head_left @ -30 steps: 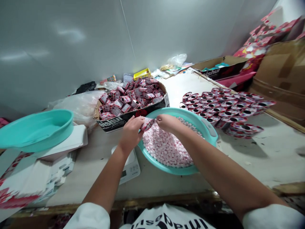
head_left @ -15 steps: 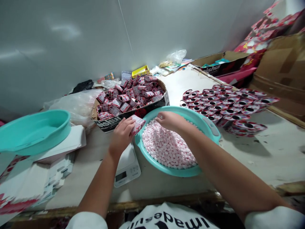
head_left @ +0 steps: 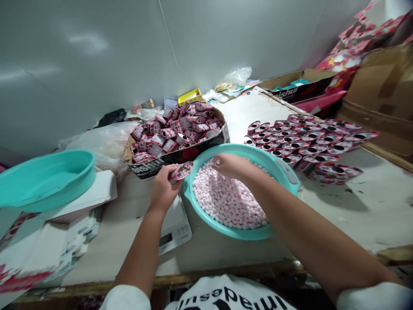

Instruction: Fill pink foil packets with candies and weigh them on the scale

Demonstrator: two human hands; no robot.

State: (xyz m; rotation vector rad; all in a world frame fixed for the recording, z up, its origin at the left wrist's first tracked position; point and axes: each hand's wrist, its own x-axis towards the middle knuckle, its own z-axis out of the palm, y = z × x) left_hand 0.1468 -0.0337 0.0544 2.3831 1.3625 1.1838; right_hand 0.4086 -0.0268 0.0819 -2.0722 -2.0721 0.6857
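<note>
My left hand point(head_left: 165, 189) grips a small pink-and-red printed carton point(head_left: 182, 171), tilted beside the left rim of a turquoise basin point(head_left: 206, 220). White and pale pink candies point(head_left: 222, 202) are heaped in the basin. Over the far side of the heap, my right hand point(head_left: 228, 165) is closed with its fingers curled; what lies inside them is hidden. Below my left hand and forearm sits a white kitchen scale point(head_left: 180, 232), partly covered by the arm.
Behind the basin stands a box point(head_left: 145, 171) full of similar printed cartons. Upright open cartons point(head_left: 312, 137) stand in rows at right. A second turquoise basin point(head_left: 48, 176) rests on white stacks point(head_left: 41, 245) at left. A large cardboard box point(head_left: 383, 99) is at far right.
The carton in my left hand has turned and dropped slightly, and the fingers have shifted around it. My right hand stays over the candies, having moved only slightly.
</note>
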